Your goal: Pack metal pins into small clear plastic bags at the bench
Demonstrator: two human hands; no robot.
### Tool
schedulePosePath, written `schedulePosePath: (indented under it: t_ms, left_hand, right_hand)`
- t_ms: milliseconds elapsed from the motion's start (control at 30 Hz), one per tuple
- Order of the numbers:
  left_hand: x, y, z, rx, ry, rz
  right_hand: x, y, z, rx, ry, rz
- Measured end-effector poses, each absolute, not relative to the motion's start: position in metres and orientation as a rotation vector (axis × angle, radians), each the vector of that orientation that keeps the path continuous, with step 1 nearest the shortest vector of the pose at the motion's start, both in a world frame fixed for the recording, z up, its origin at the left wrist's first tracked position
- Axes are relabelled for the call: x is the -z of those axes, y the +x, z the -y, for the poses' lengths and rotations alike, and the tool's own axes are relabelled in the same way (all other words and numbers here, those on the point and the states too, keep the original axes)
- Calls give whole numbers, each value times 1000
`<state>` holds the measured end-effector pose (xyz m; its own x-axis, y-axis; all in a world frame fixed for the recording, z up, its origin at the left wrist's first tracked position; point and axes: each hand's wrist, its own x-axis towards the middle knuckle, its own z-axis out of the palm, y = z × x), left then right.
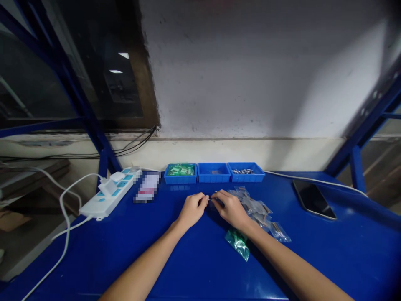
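My left hand [193,209] pinches a small, thin metal-looking piece [210,199] between thumb and fingers. Close beside it, my right hand [230,208] has its fingers closed at the other end of the same piece; its exact kind is too small to make out. Several small clear plastic bags [258,209] with thin parts inside lie in a pile by my right hand. A green plastic packet [238,244] rests on the blue table [194,263] below my right wrist.
Three blue bins stand along the back: one with green packets [181,169], a middle bin [214,177] with a small item, and one with metal pieces [243,171]. A white power strip [109,196] with cables lies left, a black phone [314,198] right.
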<state>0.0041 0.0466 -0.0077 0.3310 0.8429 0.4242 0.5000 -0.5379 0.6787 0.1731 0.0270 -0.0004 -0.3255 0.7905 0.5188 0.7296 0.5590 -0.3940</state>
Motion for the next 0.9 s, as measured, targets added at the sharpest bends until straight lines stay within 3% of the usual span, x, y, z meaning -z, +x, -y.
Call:
schedulePosePath:
  t_ms: [900]
  left_hand:
    - [6,-1,-47,-1105,2171,-1138]
  right_hand:
    - [6,176,-34,-158,-1167,2013]
